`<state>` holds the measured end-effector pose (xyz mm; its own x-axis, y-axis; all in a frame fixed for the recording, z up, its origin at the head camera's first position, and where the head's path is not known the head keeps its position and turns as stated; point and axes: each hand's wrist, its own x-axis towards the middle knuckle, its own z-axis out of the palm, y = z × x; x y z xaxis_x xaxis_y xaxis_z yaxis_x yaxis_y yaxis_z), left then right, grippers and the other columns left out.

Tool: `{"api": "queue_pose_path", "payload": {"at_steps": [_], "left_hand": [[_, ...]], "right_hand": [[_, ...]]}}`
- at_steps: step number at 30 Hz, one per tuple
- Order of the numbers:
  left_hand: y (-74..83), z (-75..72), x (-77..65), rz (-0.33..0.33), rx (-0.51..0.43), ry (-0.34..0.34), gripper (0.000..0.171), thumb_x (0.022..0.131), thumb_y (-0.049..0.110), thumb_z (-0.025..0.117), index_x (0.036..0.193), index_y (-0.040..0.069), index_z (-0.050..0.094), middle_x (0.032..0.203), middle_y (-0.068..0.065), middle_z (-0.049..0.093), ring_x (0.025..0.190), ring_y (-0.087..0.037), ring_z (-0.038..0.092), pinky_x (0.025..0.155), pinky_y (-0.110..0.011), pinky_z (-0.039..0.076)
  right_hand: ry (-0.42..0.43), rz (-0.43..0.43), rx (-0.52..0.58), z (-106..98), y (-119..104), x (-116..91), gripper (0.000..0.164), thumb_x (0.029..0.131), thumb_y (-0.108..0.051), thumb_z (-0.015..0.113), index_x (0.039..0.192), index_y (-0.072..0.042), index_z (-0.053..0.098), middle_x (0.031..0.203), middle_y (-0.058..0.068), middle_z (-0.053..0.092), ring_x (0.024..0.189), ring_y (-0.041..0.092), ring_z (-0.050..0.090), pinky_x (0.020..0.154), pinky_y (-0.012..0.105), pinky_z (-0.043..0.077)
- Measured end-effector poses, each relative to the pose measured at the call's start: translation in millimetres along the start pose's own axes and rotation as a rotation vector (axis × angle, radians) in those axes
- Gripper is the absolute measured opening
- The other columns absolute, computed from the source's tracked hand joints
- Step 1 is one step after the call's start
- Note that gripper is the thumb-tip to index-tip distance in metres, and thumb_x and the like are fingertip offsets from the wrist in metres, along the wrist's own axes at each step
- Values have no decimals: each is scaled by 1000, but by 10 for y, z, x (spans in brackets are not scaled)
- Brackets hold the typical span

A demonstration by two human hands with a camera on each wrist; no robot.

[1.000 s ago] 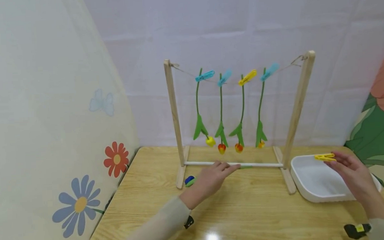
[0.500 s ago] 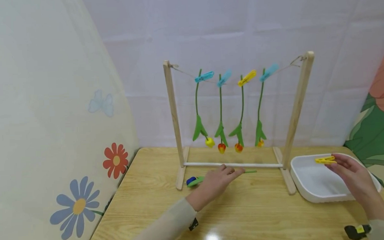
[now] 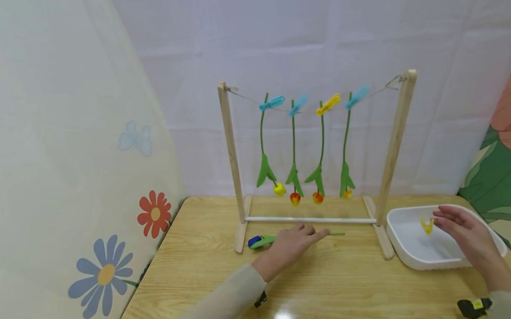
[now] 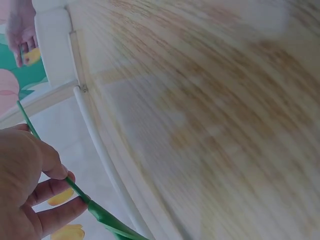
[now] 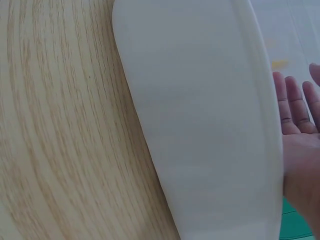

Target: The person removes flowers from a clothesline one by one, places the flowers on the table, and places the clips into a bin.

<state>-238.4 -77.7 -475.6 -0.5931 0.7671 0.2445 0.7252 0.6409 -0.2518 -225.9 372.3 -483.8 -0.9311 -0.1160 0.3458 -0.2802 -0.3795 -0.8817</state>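
Note:
My left hand [image 3: 289,248] holds an artificial tulip by its thin green stem, low over the table. Its blue tulip head [image 3: 255,242] and green leaf point left, and the stem end [image 3: 337,234] sticks out past my fingertips. In the left wrist view the stem [image 4: 76,187] runs under my thumb and along two fingers. At the right, over a white tub, my right hand [image 3: 469,232] has a small yellow clothespin [image 3: 427,226] at its fingertips, its two ends spread upward. The right wrist view shows only a yellow blur near the fingers.
A wooden frame [image 3: 396,150] with a white crossbar [image 3: 310,219] stands behind my left hand. Several tulips hang head down from its string by clothespins, blue ones and a yellow one [image 3: 328,104]. The white tub [image 3: 404,254] stands right of the frame.
My left hand has drawn the tulip off the crossbar area, toward me and slightly right. The yellow clothespin has turned from lying sideways to ends up and sits lower at the right fingertips.

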Motion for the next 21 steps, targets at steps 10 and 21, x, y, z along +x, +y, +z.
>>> {"api": "queue_pose_path", "payload": {"at_steps": [10,21], "left_hand": [[49,37,47,-12,11,-60,80,91,-7,66,154,35,42,116,9,63,98,-10,58,44,-12,27],[94,74,106,-19,39,-123,78,93,-5,65,154,37,42,118,8,64,100,-11,59,44,-15,30]], "right_hand": [[-17,-22,25,28,7,50,40,101,15,41,126,-6,65,116,4,72,104,12,71,90,22,56],[-35,-16,2,125,-64,108,39,102,12,42,126,-9,66,116,2,72,105,10,71,91,21,55]]}}
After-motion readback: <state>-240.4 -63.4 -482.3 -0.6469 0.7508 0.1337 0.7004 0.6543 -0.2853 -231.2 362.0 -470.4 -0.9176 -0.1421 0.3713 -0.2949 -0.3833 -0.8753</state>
